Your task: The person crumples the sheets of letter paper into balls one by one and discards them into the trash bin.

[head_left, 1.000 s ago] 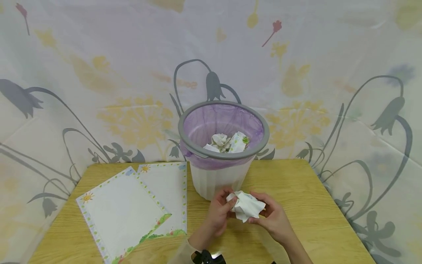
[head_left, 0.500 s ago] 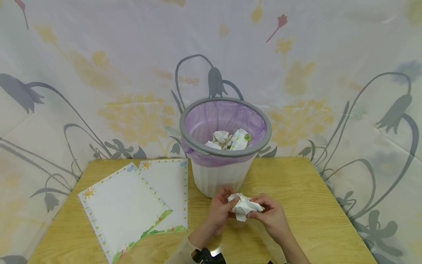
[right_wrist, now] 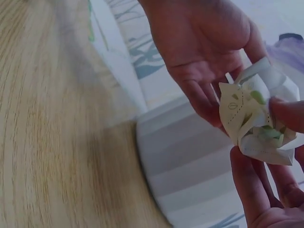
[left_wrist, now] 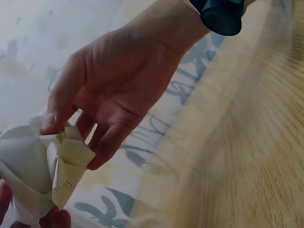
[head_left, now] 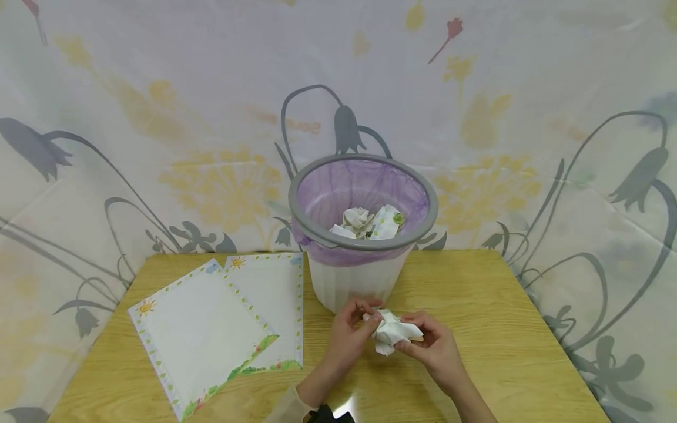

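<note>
A crumpled sheet of white paper [head_left: 394, 330] is held between both hands in front of the bin. My left hand [head_left: 346, 335] pinches its left side between thumb and fingers. From the right, my right hand [head_left: 436, 349] grips the opposite side, thumb toward me. In the right wrist view the crumpled paper [right_wrist: 251, 114] shows folds with green print and dotted lines. The left wrist view has the left hand [left_wrist: 123, 80] with thumb and fingertips on the paper's edge. Behind the hands stands a white waste bin [head_left: 349, 282] with a grey rim.
A purple bag [head_left: 328, 188] lines the bin, and several crumpled papers [head_left: 358, 218] lie inside it. On the left of the wooden table [head_left: 502, 329], two flat sheets with a decorated border overlap, one sheet [head_left: 201, 335] in front of the other sheet [head_left: 270, 299]. A flower-printed cloth [head_left: 222, 117] hangs behind.
The paper in the hands has been bunched slightly narrower. The left fingers and wrist have shifted a little on it, while the head view has moved slightly. Bin and flat sheets stay put.
</note>
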`<action>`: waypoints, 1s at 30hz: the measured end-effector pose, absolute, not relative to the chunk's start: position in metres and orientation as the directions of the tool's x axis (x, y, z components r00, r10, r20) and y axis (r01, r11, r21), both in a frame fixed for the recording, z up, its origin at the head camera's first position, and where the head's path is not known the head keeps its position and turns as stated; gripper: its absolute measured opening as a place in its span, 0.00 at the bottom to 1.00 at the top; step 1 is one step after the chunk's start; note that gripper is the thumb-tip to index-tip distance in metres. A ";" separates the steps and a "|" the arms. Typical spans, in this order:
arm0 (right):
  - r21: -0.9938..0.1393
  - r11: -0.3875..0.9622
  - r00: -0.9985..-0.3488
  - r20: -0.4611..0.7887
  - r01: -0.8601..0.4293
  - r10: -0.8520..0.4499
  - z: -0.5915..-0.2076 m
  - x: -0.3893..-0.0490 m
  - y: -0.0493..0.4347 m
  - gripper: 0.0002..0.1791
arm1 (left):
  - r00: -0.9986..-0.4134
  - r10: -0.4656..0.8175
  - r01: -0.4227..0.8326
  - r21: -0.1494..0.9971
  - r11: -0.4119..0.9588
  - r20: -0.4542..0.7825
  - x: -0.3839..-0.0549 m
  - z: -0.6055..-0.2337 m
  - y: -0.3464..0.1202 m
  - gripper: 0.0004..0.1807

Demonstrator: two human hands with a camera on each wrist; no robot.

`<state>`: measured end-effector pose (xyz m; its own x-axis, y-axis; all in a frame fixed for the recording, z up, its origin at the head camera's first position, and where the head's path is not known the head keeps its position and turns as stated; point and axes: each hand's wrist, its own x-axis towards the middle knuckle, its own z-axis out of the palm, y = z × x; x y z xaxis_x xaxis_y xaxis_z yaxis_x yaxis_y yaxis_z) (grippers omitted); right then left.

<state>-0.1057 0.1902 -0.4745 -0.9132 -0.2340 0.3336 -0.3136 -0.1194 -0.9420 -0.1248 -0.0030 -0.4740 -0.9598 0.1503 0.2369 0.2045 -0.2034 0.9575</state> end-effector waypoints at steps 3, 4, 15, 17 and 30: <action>-0.943 -0.107 -0.920 0.330 -0.314 -0.211 -0.474 -0.106 0.189 0.14 | -0.947 0.156 0.258 0.954 -0.154 0.281 -0.122 -0.473 -0.006 0.05; -0.945 -0.095 -0.925 0.325 -0.312 -0.194 -0.474 -0.106 0.189 0.14 | -0.941 0.171 0.266 0.952 -0.154 0.291 -0.121 -0.473 -0.007 0.06; -0.970 -0.028 -0.969 0.241 -0.240 -0.058 -0.472 -0.104 0.184 0.11 | -0.769 0.317 0.553 0.827 -0.106 0.555 -0.115 -0.479 -0.014 0.33; -0.973 -0.035 -0.972 0.229 -0.228 -0.050 -0.474 -0.104 0.183 0.11 | -0.761 0.310 0.581 0.812 -0.065 0.569 -0.115 -0.480 -0.014 0.34; -0.981 -0.069 -0.978 0.186 -0.179 -0.098 -0.479 -0.102 0.168 0.10 | -0.775 0.270 0.626 0.754 0.200 0.572 -0.114 -0.489 -0.017 0.44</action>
